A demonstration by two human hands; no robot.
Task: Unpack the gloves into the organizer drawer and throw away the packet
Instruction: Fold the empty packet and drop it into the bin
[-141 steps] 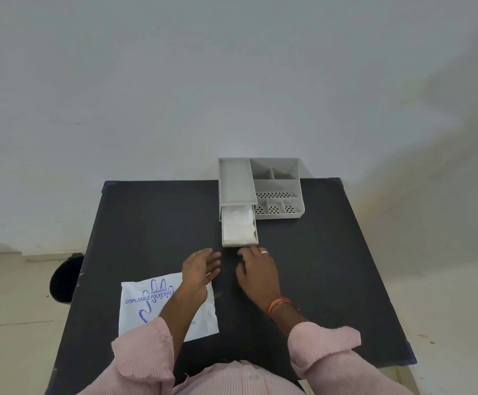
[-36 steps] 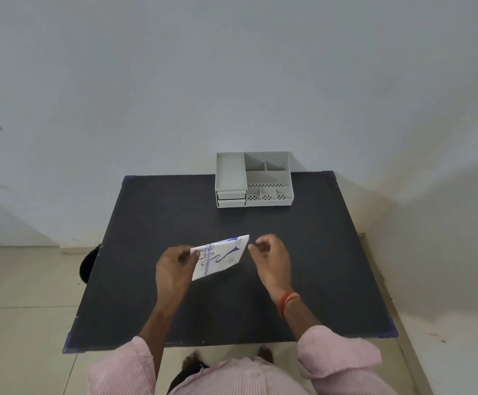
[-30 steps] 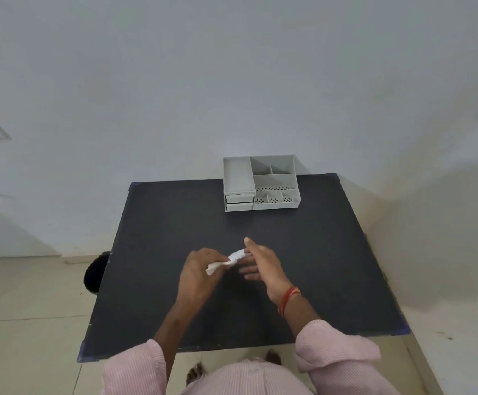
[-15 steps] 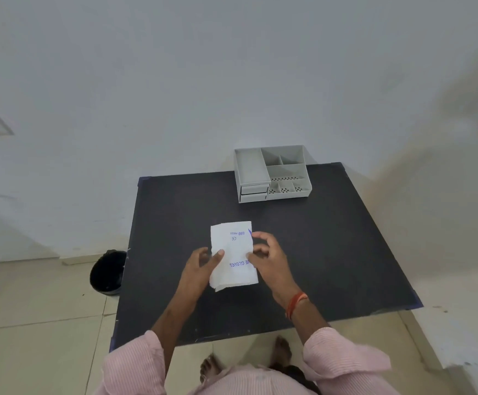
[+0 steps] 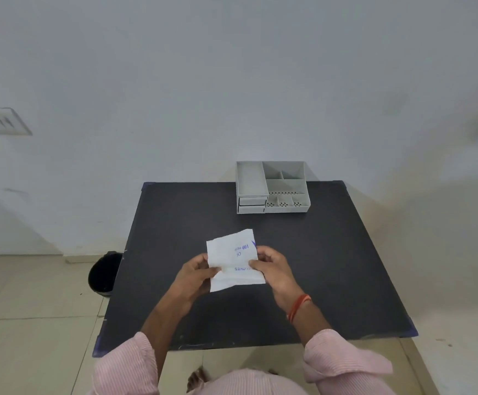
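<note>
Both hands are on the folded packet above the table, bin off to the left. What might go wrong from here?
1. The black round bin sits on the floor, partly tucked behind the black table edge; a toss could miss.
2. The thin white printed plastic packet is pinched only at its edges by the left hand and right hand; it may spring open or slip.

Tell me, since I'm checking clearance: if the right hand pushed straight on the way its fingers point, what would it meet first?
The right hand points leftward across the packet it pinches, so it would probably meet the left hand; depth is uncertain.
</note>
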